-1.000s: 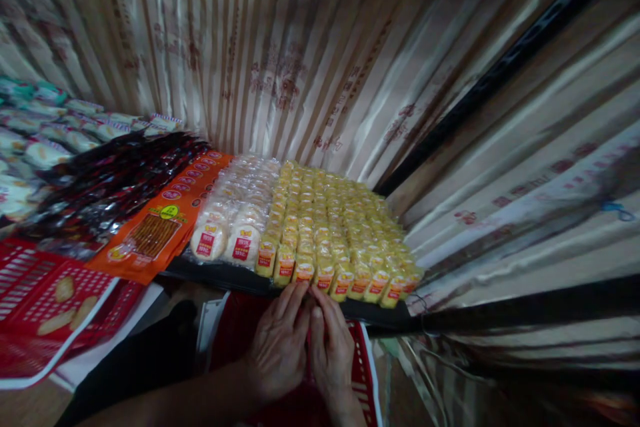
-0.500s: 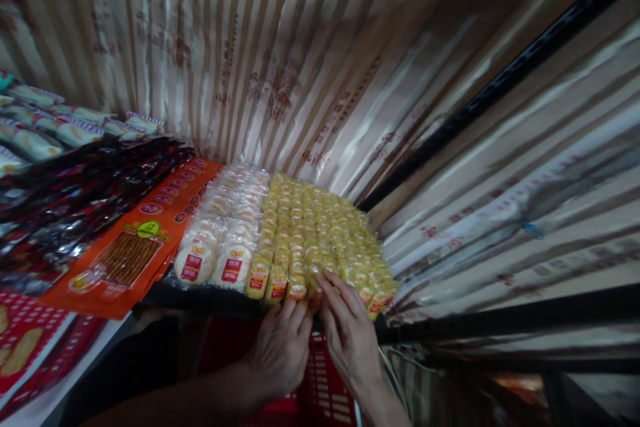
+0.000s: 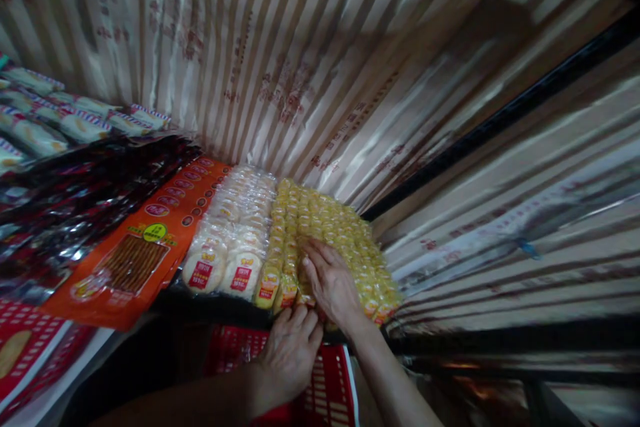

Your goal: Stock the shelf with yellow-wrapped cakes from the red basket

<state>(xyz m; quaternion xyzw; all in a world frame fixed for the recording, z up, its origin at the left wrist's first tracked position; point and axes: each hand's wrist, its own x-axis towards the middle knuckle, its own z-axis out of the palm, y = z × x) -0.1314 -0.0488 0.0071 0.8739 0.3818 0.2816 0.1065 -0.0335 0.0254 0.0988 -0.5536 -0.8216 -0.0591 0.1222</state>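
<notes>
Small yellow-wrapped snack packets (image 3: 340,217) stand in tight rows on a dark shelf. My right hand (image 3: 333,283) lies over the front of these rows, its fingers stretched forward along the tops. Lower down, my left hand (image 3: 295,347) rests at the shelf's front edge (image 3: 215,307), fingertips against the bottom of the front packets. Its fingers look laid out side by side, with the tips partly hidden. To the left of the yellow rows are two rows of round white crackers (image 3: 243,273) in clear wrap with red labels.
An orange snack bag (image 3: 135,253) lies left of the crackers, beside a heap of dark shiny packets (image 3: 95,207). White packets (image 3: 80,123) sit farther back. Striped plastic sheeting (image 3: 280,47) and a black bar (image 3: 500,113) rise behind. Below hangs red-and-white packaging (image 3: 333,387).
My right hand has moved forward and left, from the packets' front onto their tops, and flattened. My left hand has shifted slightly lower at the edge. The view has shifted a little.
</notes>
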